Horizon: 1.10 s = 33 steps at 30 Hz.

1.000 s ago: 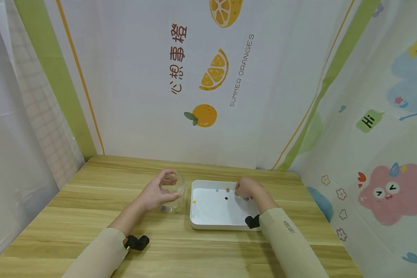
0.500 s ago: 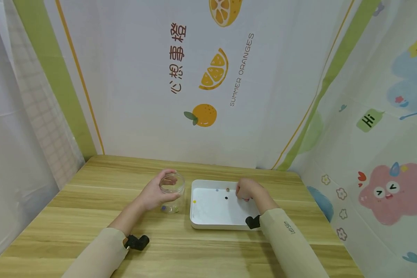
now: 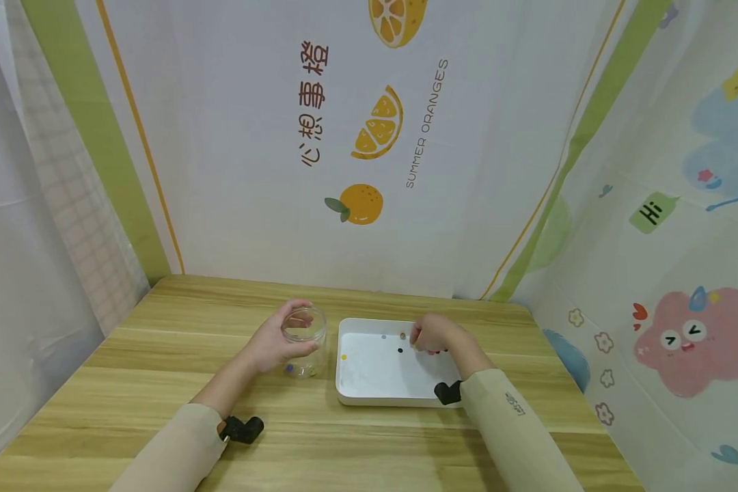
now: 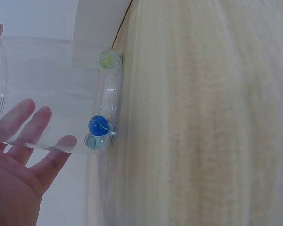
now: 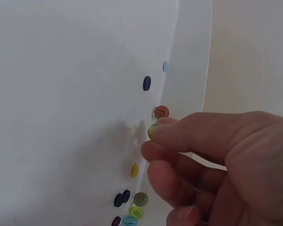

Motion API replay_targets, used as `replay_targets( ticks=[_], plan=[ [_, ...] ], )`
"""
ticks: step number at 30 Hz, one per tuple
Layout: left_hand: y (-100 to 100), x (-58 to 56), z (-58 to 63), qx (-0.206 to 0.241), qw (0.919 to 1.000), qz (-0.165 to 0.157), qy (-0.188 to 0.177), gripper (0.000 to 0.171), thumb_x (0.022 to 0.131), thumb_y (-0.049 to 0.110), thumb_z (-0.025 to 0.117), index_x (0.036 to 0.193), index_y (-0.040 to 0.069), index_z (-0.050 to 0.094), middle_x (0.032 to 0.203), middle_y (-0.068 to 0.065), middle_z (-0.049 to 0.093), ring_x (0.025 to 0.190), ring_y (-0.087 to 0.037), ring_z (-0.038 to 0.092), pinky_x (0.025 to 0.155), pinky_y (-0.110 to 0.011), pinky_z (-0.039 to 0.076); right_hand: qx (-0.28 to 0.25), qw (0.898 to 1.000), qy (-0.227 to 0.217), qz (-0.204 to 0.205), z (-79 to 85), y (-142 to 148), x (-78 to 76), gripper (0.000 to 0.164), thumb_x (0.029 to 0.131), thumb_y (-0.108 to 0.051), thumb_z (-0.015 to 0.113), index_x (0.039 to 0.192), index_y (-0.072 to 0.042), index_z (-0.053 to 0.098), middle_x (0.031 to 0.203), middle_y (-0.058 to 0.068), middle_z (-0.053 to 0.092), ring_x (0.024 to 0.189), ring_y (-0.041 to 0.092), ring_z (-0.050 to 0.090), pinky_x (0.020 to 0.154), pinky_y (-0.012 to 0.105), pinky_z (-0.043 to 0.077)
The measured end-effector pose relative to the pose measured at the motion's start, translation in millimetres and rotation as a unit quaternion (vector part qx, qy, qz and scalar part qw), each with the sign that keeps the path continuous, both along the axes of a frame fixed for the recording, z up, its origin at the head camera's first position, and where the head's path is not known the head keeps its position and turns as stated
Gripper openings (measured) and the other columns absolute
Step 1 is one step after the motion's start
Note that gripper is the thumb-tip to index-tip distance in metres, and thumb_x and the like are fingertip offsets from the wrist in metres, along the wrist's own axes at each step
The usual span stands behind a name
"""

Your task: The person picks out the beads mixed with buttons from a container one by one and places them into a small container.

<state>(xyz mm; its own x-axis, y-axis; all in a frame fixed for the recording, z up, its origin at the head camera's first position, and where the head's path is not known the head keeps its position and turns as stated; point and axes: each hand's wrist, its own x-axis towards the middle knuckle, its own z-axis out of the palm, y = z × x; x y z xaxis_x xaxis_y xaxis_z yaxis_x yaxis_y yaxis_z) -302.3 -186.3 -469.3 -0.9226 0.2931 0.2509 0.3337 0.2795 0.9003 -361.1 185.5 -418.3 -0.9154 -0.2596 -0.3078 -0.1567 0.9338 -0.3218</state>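
My left hand [image 3: 277, 347] grips a clear jar [image 4: 52, 70] round its upper part, upright on the table left of the tray. At the jar's bottom lie a blue marble [image 4: 99, 125], a clear striped marble [image 4: 93, 141] and a yellow-green marble [image 4: 108, 59]. Over the back right of the white tray [image 3: 393, 402], my right hand [image 3: 435, 333] pinches another yellow-green marble [image 5: 153, 132] between thumb and finger, partly hidden by the thumb. Just beyond it in the right wrist view sits an orange-brown marble [image 5: 161, 112].
Buttons lie scattered in the tray, among them a dark blue button [image 5: 146, 83], a light blue button [image 5: 165, 66] and a yellow button [image 5: 134, 170]. Several marbles, including a light blue marble [image 5: 129, 221], cluster by the tray's wall. A wooden table [image 3: 344, 451] bears everything.
My right hand has shifted slightly left within the tray, and a yellow-green marble now shows at its fingertips. The left hand and jar have stayed put.
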Motion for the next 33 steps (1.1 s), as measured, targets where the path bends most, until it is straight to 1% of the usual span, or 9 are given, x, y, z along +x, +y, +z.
replay_targets(
  ticks=[5,8,17,22,26,30,33],
  plan=[
    [-0.3,-0.2,-0.4,-0.001,1.0,-0.001,0.004,0.078,0.092,0.014,0.089,0.156,0.009,0.045,0.149,-0.028,0.06,0.139,-0.049,0.058,0.097,-0.036,0.067,-0.002,1.0,0.01,0.008,1.0,-0.8,2.2,0.007,0.101,-0.008,0.073,0.102,-0.015,0.075,0.086,0.001,0.068,0.069,0.015,0.058,0.062,0.029,0.044],
    [-0.1,-0.3,-0.2,0.003,1.0,-0.003,0.004,0.077,0.092,0.013,0.089,0.155,0.008,0.045,0.149,-0.029,0.059,0.139,-0.05,0.058,0.097,-0.035,0.066,-0.01,1.0,0.016,0.018,2.0,-0.1,3.3,0.007,0.102,-0.008,0.073,0.105,-0.013,0.076,0.09,0.002,0.069,0.069,0.015,0.059,0.062,0.028,0.045],
    [0.1,-0.3,-0.7,0.008,1.0,-0.003,0.004,0.078,0.091,0.011,0.089,0.156,0.008,0.044,0.149,-0.031,0.059,0.139,-0.051,0.058,0.098,-0.034,0.066,-0.038,0.999,0.014,0.016,3.0,-1.9,-0.6,0.007,0.102,-0.011,0.072,0.105,-0.016,0.076,0.099,0.0,0.073,0.068,0.014,0.059,0.051,0.027,0.042],
    [-0.4,-0.8,-1.7,0.007,1.0,-0.004,0.005,0.079,0.092,0.011,0.089,0.156,0.007,0.044,0.149,-0.03,0.059,0.139,-0.051,0.058,0.098,-0.034,0.066,-0.056,0.998,0.017,0.022,3.9,-3.1,-0.1,0.009,0.103,-0.012,0.072,0.108,-0.016,0.078,0.096,0.001,0.072,0.073,0.017,0.063,0.054,0.03,0.045],
    [-0.6,-1.4,-2.2,0.006,1.0,-0.005,0.005,0.079,0.092,0.012,0.089,0.157,0.007,0.043,0.149,-0.03,0.059,0.139,-0.051,0.058,0.098,-0.035,0.066,-0.064,0.997,0.026,0.03,4.6,-4.2,-0.1,0.008,0.104,-0.013,0.071,0.108,-0.016,0.078,0.097,0.001,0.072,0.076,0.018,0.065,0.059,0.031,0.049],
    [-0.7,-0.9,-1.9,0.009,0.9999,-0.005,0.004,0.079,0.092,0.012,0.089,0.156,0.008,0.044,0.149,-0.03,0.059,0.139,-0.051,0.058,0.098,-0.033,0.066,-0.071,0.996,0.033,0.042,6.0,-5.9,0.2,0.009,0.105,-0.015,0.07,0.11,-0.015,0.078,0.096,0.001,0.072,0.075,0.017,0.065,0.065,0.029,0.05],
    [-0.9,-0.1,-1.6,0.012,0.9999,-0.005,0.003,0.078,0.091,0.01,0.089,0.156,0.008,0.044,0.149,-0.03,0.059,0.14,-0.052,0.057,0.098,-0.032,0.066,-0.076,0.995,0.037,0.053,8.4,-9.0,1.7,0.014,0.105,-0.015,0.069,0.115,-0.012,0.079,0.095,0.001,0.072,0.075,0.016,0.064,0.067,0.029,0.05]
  ],
)
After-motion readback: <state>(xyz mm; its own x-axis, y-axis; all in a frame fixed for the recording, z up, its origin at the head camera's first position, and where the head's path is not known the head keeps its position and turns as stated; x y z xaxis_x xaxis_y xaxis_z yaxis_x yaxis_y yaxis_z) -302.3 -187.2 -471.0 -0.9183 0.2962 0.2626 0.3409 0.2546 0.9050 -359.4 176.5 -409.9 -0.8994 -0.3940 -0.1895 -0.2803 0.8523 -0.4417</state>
